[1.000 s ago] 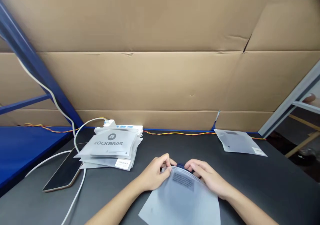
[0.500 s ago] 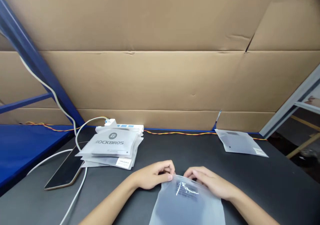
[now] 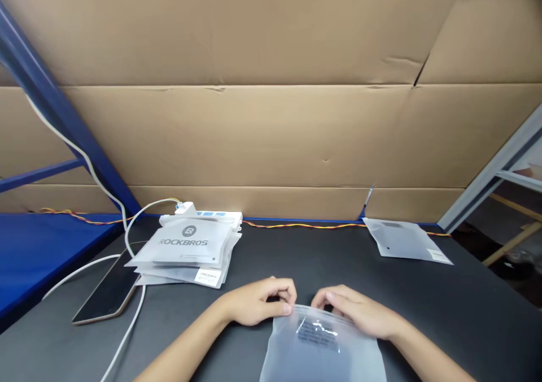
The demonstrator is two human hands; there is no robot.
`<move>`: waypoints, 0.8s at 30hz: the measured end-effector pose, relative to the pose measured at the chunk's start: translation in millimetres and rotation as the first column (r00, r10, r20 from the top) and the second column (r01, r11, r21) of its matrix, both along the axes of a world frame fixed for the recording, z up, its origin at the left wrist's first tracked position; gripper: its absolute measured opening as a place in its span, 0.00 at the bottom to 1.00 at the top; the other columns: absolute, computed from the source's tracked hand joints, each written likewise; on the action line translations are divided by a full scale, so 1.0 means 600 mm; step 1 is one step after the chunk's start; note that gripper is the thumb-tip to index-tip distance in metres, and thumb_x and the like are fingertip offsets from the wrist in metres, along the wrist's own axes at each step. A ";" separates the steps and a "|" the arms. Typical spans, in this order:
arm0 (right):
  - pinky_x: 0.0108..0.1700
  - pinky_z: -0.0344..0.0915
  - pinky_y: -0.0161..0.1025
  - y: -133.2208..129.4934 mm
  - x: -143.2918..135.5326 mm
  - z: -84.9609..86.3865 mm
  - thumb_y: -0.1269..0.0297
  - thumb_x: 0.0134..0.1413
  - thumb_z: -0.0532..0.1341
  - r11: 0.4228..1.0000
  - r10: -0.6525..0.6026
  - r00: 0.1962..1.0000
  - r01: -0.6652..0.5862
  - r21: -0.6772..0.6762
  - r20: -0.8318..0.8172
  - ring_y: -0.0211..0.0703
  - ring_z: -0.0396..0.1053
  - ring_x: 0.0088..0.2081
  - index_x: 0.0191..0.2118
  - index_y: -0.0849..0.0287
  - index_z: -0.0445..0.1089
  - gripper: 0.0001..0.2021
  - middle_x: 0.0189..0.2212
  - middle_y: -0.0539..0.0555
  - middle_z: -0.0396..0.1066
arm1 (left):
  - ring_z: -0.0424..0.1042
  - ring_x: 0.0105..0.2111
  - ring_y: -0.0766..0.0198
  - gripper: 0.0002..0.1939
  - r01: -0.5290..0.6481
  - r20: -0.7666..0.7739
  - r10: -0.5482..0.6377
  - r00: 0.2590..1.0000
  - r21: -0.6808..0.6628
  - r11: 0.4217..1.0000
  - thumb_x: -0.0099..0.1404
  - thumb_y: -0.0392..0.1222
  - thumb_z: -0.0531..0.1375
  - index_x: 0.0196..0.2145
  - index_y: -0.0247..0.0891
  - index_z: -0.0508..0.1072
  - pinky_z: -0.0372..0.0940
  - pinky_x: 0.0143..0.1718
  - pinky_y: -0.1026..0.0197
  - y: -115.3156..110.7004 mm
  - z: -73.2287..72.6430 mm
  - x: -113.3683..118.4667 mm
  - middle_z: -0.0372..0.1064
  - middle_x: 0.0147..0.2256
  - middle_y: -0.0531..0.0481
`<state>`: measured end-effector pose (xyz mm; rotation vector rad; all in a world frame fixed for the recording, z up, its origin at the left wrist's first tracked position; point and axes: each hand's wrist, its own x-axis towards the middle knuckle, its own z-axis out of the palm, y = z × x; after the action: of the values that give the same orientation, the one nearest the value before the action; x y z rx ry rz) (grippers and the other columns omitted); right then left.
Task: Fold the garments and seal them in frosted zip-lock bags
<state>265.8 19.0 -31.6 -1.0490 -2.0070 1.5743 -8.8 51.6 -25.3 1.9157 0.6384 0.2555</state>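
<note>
A frosted plastic bag (image 3: 324, 354) with a block of dark print is held at the near edge of the black worktop (image 3: 296, 252), its top edge turned away from the camera. One top corner is pinched between the thumb and curled fingers of the left hand (image 3: 265, 302). The same edge is gripped farther along by the right hand (image 3: 359, 311), its fingers bent and partly hidden behind the plastic. To the left, a stack of similar bags (image 3: 186, 246) is placed beside a tablet (image 3: 108, 289); another bag (image 3: 406, 241) is laid at the far right.
</note>
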 end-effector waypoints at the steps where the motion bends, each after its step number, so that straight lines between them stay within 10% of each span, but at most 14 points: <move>1: 0.41 0.65 0.40 0.000 0.001 -0.005 0.41 0.66 0.47 0.999 -0.030 1.000 0.030 -0.011 0.006 0.44 0.69 0.35 0.42 0.56 0.77 0.28 0.39 0.54 0.75 | 0.65 0.35 0.63 0.15 0.001 0.012 -0.001 1.000 0.003 1.000 0.71 0.55 0.55 0.38 0.41 0.69 0.59 0.45 0.60 0.000 0.001 0.000 0.72 0.39 0.52; 10: 0.41 0.65 0.40 -0.002 0.005 -0.002 0.40 0.66 0.47 0.994 0.060 0.998 -0.062 -0.090 -0.025 0.47 0.73 0.40 0.46 0.57 0.76 0.29 0.42 0.56 0.76 | 0.64 0.33 0.63 0.13 0.020 -0.060 -0.017 0.998 0.053 0.998 0.70 0.53 0.57 0.36 0.42 0.69 0.57 0.45 0.60 -0.001 0.000 -0.003 0.70 0.27 0.56; 14: 0.43 0.65 0.40 0.012 0.021 0.007 0.44 0.64 0.54 0.996 -0.086 0.996 0.087 0.010 -0.031 0.47 0.70 0.42 0.48 0.56 0.73 0.22 0.44 0.56 0.74 | 0.60 0.25 0.68 0.15 -0.083 -0.037 0.081 0.996 -0.044 0.996 0.67 0.55 0.59 0.36 0.40 0.70 0.57 0.32 0.66 0.007 -0.001 -0.012 0.67 0.25 0.58; 20: 0.30 0.56 0.34 0.023 0.071 0.004 0.52 0.53 0.66 0.993 -0.072 0.963 0.044 0.111 0.261 0.37 0.60 0.28 0.34 0.58 0.74 0.13 0.25 0.47 0.65 | 0.66 0.29 0.64 0.16 -0.042 -0.127 0.043 0.991 0.013 0.999 0.64 0.55 0.63 0.43 0.42 0.76 0.58 0.31 0.66 0.010 0.011 -0.025 0.73 0.30 0.54; 24: 0.30 0.55 0.33 0.015 0.058 -0.001 0.57 0.57 0.64 0.998 -0.046 0.984 0.037 0.057 0.171 0.36 0.59 0.27 0.34 0.59 0.72 0.10 0.24 0.46 0.62 | 0.67 0.38 0.58 0.13 0.054 -0.144 -0.032 0.989 0.152 0.987 0.63 0.55 0.65 0.39 0.47 0.81 0.60 0.41 0.63 0.004 0.016 -0.021 0.73 0.30 0.53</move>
<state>300.3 28.2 -32.3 -1.2351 -2.1116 1.4442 -21.2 53.9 -15.6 2.1094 0.6862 0.1460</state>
